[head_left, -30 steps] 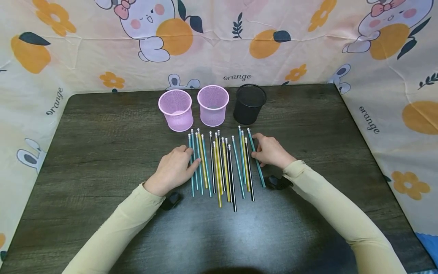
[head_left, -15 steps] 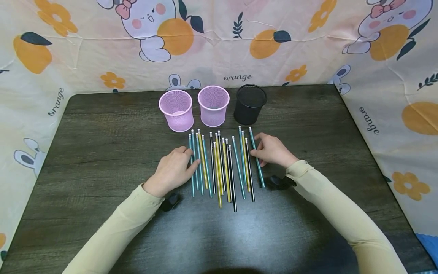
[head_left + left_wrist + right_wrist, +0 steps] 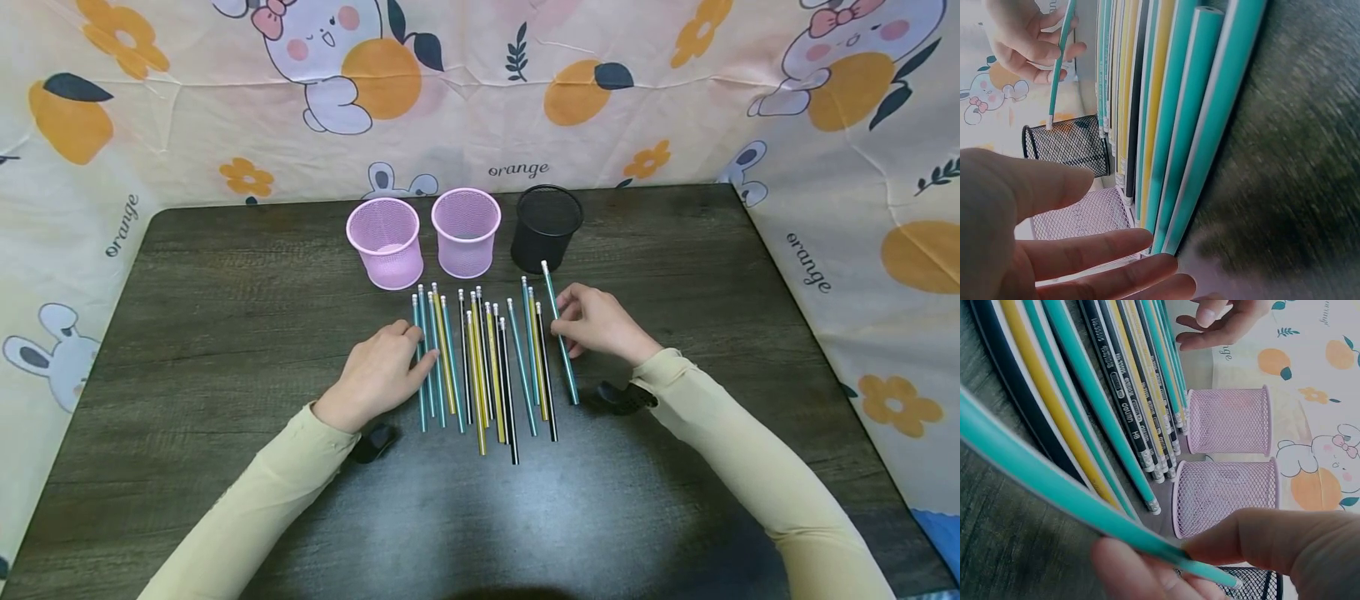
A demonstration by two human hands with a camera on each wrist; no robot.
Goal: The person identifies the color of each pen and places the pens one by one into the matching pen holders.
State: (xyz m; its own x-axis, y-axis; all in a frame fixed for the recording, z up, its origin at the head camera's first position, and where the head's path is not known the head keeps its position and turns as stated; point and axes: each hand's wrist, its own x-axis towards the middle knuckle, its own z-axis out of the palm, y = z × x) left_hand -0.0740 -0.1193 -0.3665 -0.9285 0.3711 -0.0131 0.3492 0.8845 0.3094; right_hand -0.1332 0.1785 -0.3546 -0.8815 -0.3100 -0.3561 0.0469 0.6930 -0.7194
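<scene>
My right hand (image 3: 600, 321) pinches a teal pencil (image 3: 551, 292) between thumb and fingers at the right end of the pencil row. Its eraser end is raised toward the black mesh cup (image 3: 542, 243). In the right wrist view the held pencil (image 3: 1072, 490) crosses diagonally before the others. My left hand (image 3: 381, 367) lies at the row's left end, fingers extended. In the left wrist view its fingers (image 3: 1094, 253) reach the outermost teal pencils (image 3: 1222, 94) without curling round any. Teal, yellow and black pencils (image 3: 476, 375) lie side by side, erasers away from me.
Two lilac mesh cups, one left (image 3: 393, 267) and one in the middle (image 3: 465, 257), stand behind the pencils, left of the black cup. A patterned cloth (image 3: 480, 108) hangs behind and beside the dark wooden table (image 3: 247, 333). Dark wrist devices (image 3: 375, 442) sit under both wrists.
My right hand has drawn the teal pencil slightly away from the row and lifted its eraser end toward the black cup. My left hand has stayed in place.
</scene>
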